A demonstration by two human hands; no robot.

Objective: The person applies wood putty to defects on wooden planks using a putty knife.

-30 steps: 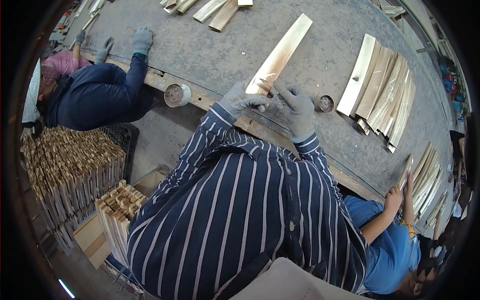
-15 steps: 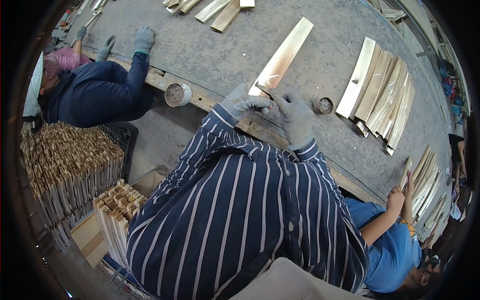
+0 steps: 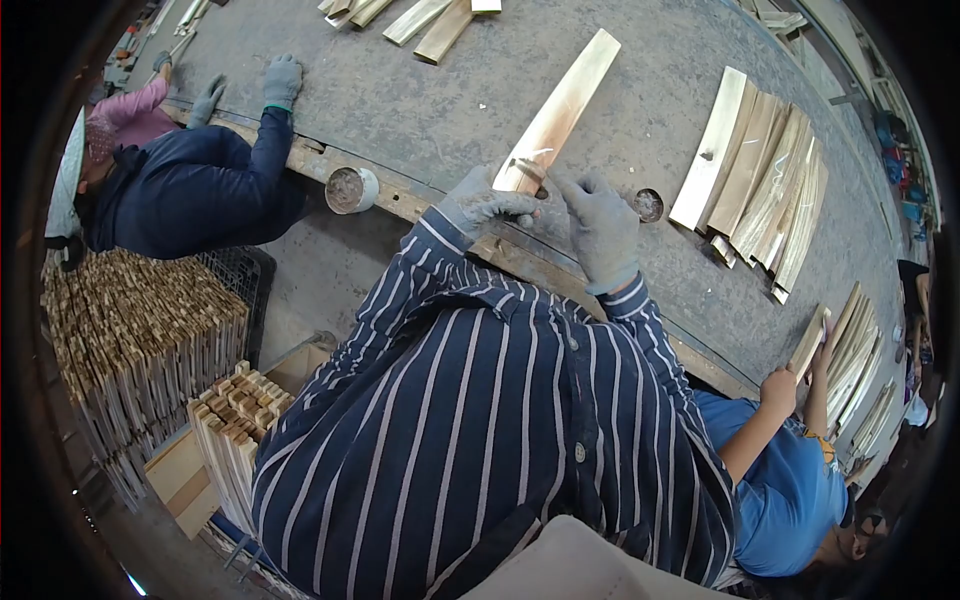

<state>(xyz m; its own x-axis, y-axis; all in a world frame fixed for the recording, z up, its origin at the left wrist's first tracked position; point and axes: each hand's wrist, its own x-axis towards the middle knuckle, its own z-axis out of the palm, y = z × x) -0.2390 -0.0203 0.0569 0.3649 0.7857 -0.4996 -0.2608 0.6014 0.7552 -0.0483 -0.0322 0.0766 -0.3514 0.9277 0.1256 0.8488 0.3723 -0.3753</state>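
Note:
A pale wooden slat (image 3: 562,108) lies lengthwise on the grey tabletop, its near end at the table's front edge. My left hand (image 3: 482,204), in a grey glove, is closed around that near end. My right hand (image 3: 606,236), also gloved, is at the right of the same end, thumb and forefinger pinched on a small dark scraper, mostly hidden by the fingers. A brownish streak crosses the slat just above my left fingers. Close to my right hand stands a small round tin (image 3: 648,204) of brownish paste.
Several slats (image 3: 765,180) lie side by side at the right, with more boards (image 3: 443,30) at the far edge. A white tub of paste (image 3: 350,190) sits at the front edge. Co-workers are at left (image 3: 200,190) and right (image 3: 780,480); stacked wood strips (image 3: 145,330) stand lower left.
My right hand has shifted slightly right, and the scraper shows less clearly. The brown streak on the slat is now plainer. The co-worker at right has tilted a slat.

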